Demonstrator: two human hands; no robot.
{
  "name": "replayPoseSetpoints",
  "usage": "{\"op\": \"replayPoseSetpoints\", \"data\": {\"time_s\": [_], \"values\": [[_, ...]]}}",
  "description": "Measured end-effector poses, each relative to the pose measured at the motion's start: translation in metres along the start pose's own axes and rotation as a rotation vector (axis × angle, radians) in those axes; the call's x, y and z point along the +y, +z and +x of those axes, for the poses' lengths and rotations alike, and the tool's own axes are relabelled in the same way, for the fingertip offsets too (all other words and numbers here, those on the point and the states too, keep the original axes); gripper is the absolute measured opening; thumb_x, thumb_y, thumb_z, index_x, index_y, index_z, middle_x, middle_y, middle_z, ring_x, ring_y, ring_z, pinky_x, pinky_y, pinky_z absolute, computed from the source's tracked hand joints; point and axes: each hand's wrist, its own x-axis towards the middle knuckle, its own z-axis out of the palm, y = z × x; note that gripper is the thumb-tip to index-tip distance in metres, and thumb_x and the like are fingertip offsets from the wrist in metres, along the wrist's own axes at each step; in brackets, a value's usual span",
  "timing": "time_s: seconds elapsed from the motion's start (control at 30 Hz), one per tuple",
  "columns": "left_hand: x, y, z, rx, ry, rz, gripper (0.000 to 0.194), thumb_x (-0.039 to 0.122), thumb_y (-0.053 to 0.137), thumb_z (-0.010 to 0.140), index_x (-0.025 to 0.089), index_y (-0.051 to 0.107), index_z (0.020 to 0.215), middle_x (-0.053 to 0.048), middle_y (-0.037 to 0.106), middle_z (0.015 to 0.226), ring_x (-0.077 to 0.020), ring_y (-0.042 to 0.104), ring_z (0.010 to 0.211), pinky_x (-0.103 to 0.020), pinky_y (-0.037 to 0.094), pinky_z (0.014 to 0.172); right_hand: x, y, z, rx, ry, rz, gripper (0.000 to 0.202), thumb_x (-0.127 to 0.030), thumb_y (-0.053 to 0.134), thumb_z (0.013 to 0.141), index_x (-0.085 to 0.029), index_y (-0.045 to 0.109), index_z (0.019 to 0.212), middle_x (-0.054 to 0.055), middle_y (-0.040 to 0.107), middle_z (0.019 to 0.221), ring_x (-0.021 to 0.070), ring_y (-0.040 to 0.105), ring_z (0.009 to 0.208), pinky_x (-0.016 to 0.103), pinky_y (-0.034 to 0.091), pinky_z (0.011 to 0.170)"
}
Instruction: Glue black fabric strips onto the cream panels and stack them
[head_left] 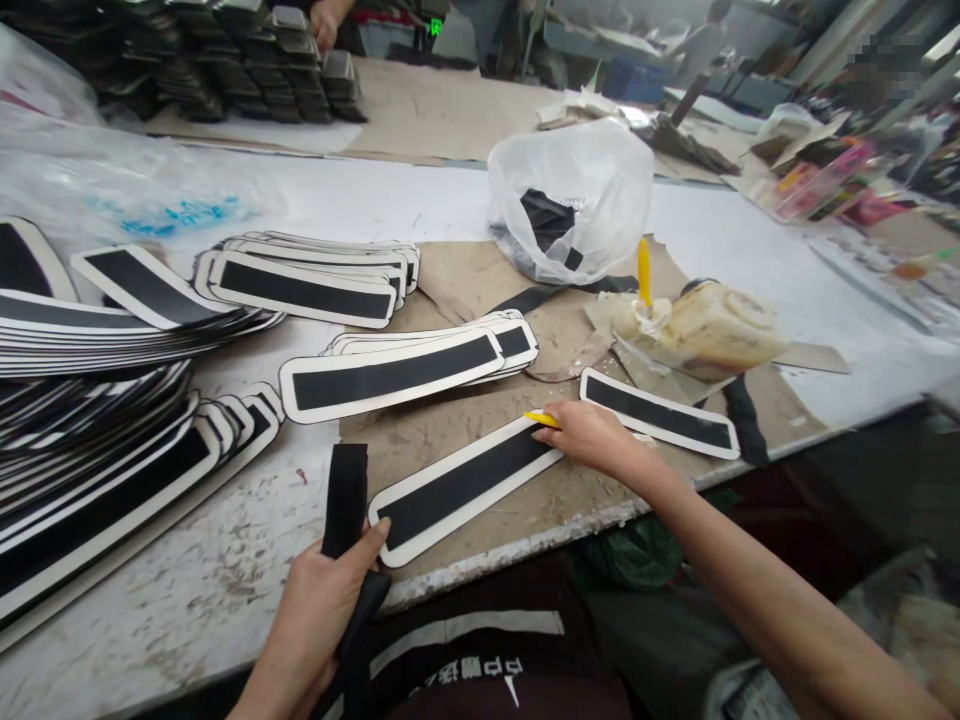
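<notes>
My left hand is closed round a black fabric strap, with its thumb on the near-left end of a long white-bordered black strip. The strap sticks up above the fist and trails below it. At the strip's other end, my right hand is closed on a small yellow tool, perhaps a spreader; most of it is hidden in the fingers. The strip lies slanted on brown board. A second white-bordered strip lies just beyond my right wrist.
Ahead lies a stack of similar strips; large piles fill the left side. A stained container and an upright yellow stick stand at right. A white plastic bag holds black pieces. A co-worker's hand touches dark stacks.
</notes>
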Motion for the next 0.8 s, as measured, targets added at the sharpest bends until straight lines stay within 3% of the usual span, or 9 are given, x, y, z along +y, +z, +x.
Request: {"op": "replayPoseSetpoints", "data": {"time_s": [0.53,0.7,0.8], "values": [[0.001,0.003,0.000,0.011,-0.106,-0.035,0.047,0.048,0.078,0.047,0.013,0.060,0.073,0.004,0.050,0.050,-0.0115,0.042,0.048,-0.022,0.033,0.044,0.009,0.005,0.007,0.015,-0.020,0.035,0.030,-0.045,0.051,0.083,-0.018,0.064,0.090,0.011,0.067,0.092,0.0245,0.062,0.088,0.028,0.039,0.068],[-0.002,0.003,0.001,0.007,-0.103,-0.018,0.044,0.046,0.076,0.050,0.014,0.061,0.076,0.005,0.048,0.048,-0.0119,0.041,0.045,-0.023,0.031,0.043,0.014,0.003,0.004,0.068,0.041,0.023,0.034,-0.050,0.056,0.079,-0.018,0.062,0.089,0.012,0.066,0.092,0.0261,0.061,0.089,0.029,0.039,0.069],[-0.003,0.003,0.001,0.052,-0.067,0.006,0.042,0.047,0.074,0.049,0.014,0.061,0.072,0.005,0.048,0.047,-0.0122,0.041,0.045,-0.023,0.031,0.043,0.026,0.004,0.000,0.139,0.040,0.081,0.028,-0.046,0.052,0.083,-0.019,0.058,0.089,0.009,0.065,0.092,0.0235,0.060,0.086,0.027,0.037,0.067]]}}
